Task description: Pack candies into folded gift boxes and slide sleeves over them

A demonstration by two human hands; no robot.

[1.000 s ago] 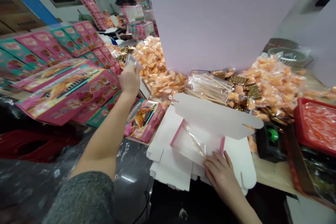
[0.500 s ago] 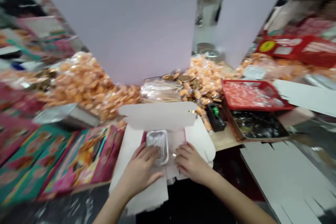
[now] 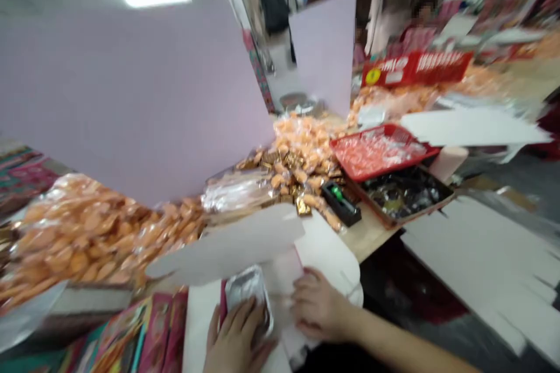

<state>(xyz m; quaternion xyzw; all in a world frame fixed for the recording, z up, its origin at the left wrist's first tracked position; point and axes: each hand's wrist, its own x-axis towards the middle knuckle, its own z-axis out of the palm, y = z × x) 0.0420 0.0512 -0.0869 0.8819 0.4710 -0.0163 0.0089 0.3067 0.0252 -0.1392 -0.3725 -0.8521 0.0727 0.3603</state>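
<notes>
An unfolded white cardboard box point(image 3: 321, 245) with pink edges lies in front of me. In its left part sits a shiny foil tray point(image 3: 245, 287). My left hand point(image 3: 240, 332) rests over the tray with its fingers spread, touching its near part and hiding some of it. My right hand point(image 3: 321, 306) is at the box's right inner wall, its fingers curled over the edge; their tips are blurred. The box's large back flap point(image 3: 236, 245) stands up behind the tray.
Bagged orange pieces point(image 3: 87, 233) are heaped at the left and back. A black tape dispenser point(image 3: 341, 204) stands right of the box, near a red basket point(image 3: 371, 172) over a dark tray point(image 3: 406, 195). White card sheets point(image 3: 476, 262) lie at right. A person point(image 3: 420, 29) is farther back.
The view has turned to the right, so the box and hands appear lower. Both hands stay at the box, the left on the foil tray, the right at the right wall.
</notes>
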